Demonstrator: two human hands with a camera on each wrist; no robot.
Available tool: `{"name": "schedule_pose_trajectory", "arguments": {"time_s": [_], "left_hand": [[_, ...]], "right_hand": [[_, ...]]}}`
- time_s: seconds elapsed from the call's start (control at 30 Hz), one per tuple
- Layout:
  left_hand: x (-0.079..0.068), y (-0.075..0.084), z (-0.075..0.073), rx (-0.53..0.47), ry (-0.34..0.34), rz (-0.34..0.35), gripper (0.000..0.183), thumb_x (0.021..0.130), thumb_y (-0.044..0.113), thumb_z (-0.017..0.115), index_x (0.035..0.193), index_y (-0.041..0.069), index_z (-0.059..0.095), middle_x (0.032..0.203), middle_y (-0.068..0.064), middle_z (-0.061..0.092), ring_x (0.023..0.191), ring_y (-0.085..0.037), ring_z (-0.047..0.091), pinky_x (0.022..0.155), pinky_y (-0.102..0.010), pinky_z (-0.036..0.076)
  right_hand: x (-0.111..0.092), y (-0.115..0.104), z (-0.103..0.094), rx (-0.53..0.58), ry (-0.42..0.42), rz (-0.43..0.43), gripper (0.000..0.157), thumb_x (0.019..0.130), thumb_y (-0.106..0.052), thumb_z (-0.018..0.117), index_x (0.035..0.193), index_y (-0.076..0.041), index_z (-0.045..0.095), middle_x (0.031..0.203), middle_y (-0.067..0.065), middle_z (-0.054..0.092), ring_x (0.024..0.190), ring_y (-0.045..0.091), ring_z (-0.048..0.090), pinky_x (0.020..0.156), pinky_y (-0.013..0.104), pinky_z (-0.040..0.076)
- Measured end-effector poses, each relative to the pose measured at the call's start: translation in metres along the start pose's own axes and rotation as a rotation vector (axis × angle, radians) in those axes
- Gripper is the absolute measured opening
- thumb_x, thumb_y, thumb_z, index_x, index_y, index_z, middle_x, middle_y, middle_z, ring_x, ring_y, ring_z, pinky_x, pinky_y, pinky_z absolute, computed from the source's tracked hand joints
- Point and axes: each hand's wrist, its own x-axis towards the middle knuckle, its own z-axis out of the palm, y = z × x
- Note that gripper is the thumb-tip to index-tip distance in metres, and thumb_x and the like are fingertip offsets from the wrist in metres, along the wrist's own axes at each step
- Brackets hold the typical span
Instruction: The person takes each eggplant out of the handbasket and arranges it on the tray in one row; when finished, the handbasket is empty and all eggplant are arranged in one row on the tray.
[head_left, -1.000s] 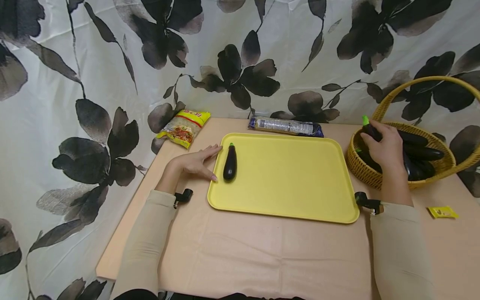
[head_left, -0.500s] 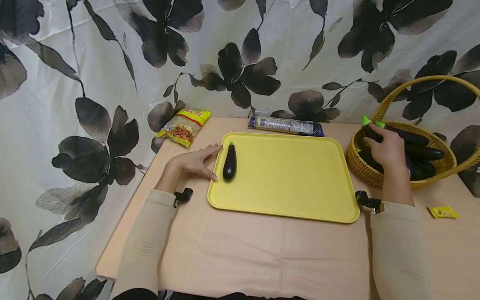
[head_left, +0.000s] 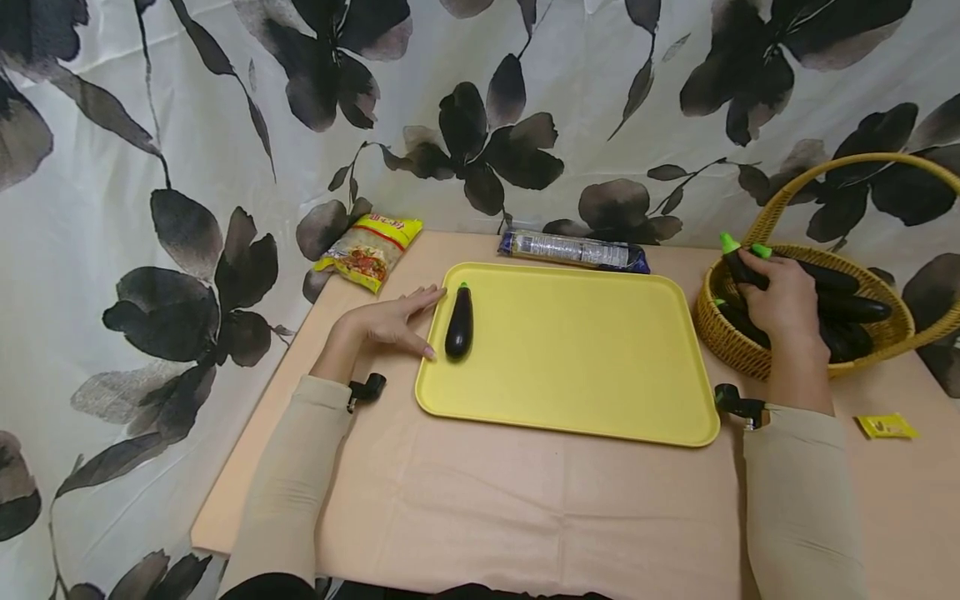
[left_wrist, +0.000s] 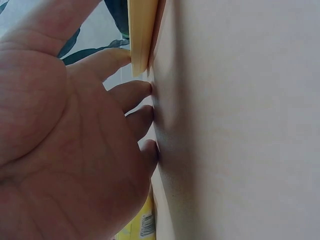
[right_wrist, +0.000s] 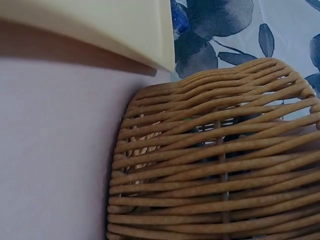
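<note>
My left hand [head_left: 382, 325] rests at the left rim of a yellow tray [head_left: 570, 358], fingers spread, with thumb and index touching the edge. In the left wrist view, the other fingertips [left_wrist: 139, 95] reach down to the tabletop beside the tray. One dark eggplant [head_left: 459, 325] lies lengthwise near the tray's left side. Over at the right, my right hand [head_left: 787, 300] reaches into a wicker basket [head_left: 731, 342] and grips an eggplant [head_left: 744, 268] just below its green stem. More eggplants [head_left: 851, 308] lie around the hand, partly hidden by it. The right wrist view shows mainly basket weave [right_wrist: 200, 165].
Behind the tray lies a long blue-ended packet [head_left: 573, 252], and a yellow-red food bag [head_left: 371, 252] sits at the back left. A small yellow sachet [head_left: 887, 426] is right of the right sleeve. The basket's tall handle [head_left: 795, 179] arches overhead, before a floral curtain [head_left: 600, 100].
My right hand has shifted slightly to the right within the basket, and a second green stem beside it has come into sight. The left hand stays in place.
</note>
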Motion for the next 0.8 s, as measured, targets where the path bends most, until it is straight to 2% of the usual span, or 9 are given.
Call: {"name": "schedule_pose_trajectory", "arguments": {"time_s": [0.27,0.57,0.8], "left_hand": [[-0.001,0.0021,-0.0001,0.0,0.003,-0.012,0.129,0.073,0.051,0.093,0.169,0.031,0.01,0.177,0.002,-0.004,0.163,-0.026,-0.012,0.131,-0.056,-0.004],[-0.0006,0.003,-0.0007,0.001,0.003,0.001,0.129,0.073,0.05,0.094,0.169,0.028,0.011,0.177,0.0,-0.004,0.163,-0.027,-0.012,0.131,-0.056,-0.004],[-0.0002,0.002,-0.0001,0.006,0.007,-0.008,0.129,0.072,0.05,0.094,0.169,0.029,0.011,0.177,0.001,-0.004,0.163,-0.027,-0.012,0.131,-0.057,-0.004]], "right_hand": [[-0.0009,0.0007,0.0,-0.013,0.007,0.004,0.06,0.108,-0.01,0.053,0.159,-0.034,0.032,0.164,0.031,0.032,0.151,0.057,0.021,0.123,0.072,0.013],[-0.0021,0.0005,-0.0004,-0.034,0.017,-0.012,0.059,0.108,-0.011,0.053,0.16,-0.034,0.034,0.162,0.031,0.034,0.149,0.057,0.027,0.121,0.074,0.018],[-0.006,-0.0037,-0.0068,0.034,0.058,-0.049,0.056,0.109,-0.02,0.053,0.16,-0.034,0.033,0.157,0.034,0.035,0.15,0.057,0.024,0.121,0.073,0.02]]}}
